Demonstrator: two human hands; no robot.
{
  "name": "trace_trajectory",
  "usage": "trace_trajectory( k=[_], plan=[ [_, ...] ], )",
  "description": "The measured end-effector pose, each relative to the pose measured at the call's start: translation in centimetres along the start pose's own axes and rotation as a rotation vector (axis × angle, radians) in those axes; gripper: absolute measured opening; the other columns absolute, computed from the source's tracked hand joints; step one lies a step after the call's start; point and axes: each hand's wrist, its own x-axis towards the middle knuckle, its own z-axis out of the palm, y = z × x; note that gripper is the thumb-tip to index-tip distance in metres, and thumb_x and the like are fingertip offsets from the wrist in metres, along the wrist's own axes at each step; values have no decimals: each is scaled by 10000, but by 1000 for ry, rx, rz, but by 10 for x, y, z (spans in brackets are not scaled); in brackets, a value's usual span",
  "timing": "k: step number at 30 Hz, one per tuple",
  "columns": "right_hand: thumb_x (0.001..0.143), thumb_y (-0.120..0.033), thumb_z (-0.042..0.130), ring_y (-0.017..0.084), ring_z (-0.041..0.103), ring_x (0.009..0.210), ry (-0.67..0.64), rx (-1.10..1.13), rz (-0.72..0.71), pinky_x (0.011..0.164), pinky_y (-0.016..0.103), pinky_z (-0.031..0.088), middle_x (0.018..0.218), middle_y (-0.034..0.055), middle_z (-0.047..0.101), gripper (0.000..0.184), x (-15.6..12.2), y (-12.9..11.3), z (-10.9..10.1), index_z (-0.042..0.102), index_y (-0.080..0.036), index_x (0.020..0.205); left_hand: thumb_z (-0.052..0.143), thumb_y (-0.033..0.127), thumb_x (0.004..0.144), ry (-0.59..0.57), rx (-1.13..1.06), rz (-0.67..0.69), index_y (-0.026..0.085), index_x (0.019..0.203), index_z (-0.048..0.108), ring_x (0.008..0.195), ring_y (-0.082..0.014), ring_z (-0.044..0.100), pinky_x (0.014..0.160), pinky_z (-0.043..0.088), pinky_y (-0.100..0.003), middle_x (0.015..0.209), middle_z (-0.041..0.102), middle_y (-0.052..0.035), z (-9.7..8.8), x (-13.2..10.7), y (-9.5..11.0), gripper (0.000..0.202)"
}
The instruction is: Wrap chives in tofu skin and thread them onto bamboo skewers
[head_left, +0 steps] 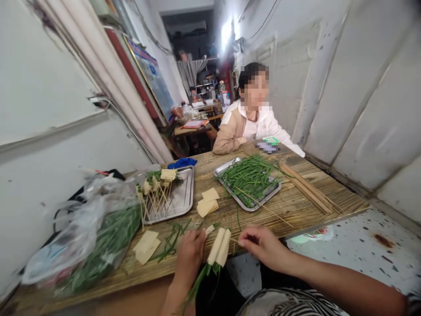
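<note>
My left hand (pixel 191 248) is closed on a tofu-skin roll stuffed with green chives, its small end showing past the fingers. Beside it, two more tofu-skin rolls (pixel 219 248) hang side by side at the table's front edge, chive ends trailing below. My right hand (pixel 261 245) is pinched around the end of a thin bamboo skewer, little of which shows next to the rolls. Left of my hands lie flat tofu-skin pieces (pixel 147 246) and loose chives (pixel 169 243). More tofu-skin pieces (pixel 208 202) rest farther back on the wooden table (pixel 226 215).
A metal tray (pixel 187 193) holds finished skewers at left; another tray (pixel 250 206) bears cut chives (pixel 248 175), with one skewer across it. Bamboo sticks (pixel 309 188) lie at right. A plastic bag of greens (pixel 108 241) fills the left end. A person (pixel 253 114) sits opposite.
</note>
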Motion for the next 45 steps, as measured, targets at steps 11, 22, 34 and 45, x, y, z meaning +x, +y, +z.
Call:
trace_trajectory(
  k=[11, 22, 34, 45],
  plan=[
    [891, -124, 435, 156, 511, 696, -75, -750, -153, 632, 275, 364, 760, 57, 573, 208, -6, 32, 36, 601, -144, 766, 386, 254, 928, -95, 169, 76, 167, 836, 649, 658, -155, 480, 606, 382, -281, 669, 520, -30, 0, 2, 4, 292],
    [911, -127, 432, 137, 522, 725, -209, -674, -14, 613, 252, 359, 797, 49, 590, 225, 2, 25, 37, 633, -136, 809, 405, 233, 924, -79, 156, 100, 144, 809, 636, 648, -147, 450, 595, 370, -272, 671, 507, -31, 0, 2, 4, 273],
    [911, -116, 409, 144, 534, 740, -258, -705, 31, 616, 250, 363, 816, 54, 598, 247, 8, 21, 38, 646, -135, 841, 407, 239, 919, -120, 84, 85, 154, 840, 647, 662, -153, 472, 608, 385, -273, 680, 510, -34, -1, 4, 2, 266],
    [897, -96, 405, 163, 551, 779, -306, -705, 46, 641, 256, 376, 862, 70, 616, 244, 12, 12, 36, 646, -131, 890, 394, 241, 923, -165, 48, 64, 164, 801, 637, 677, -154, 481, 614, 389, -274, 691, 511, -37, -2, 5, -1, 282]
  ],
)
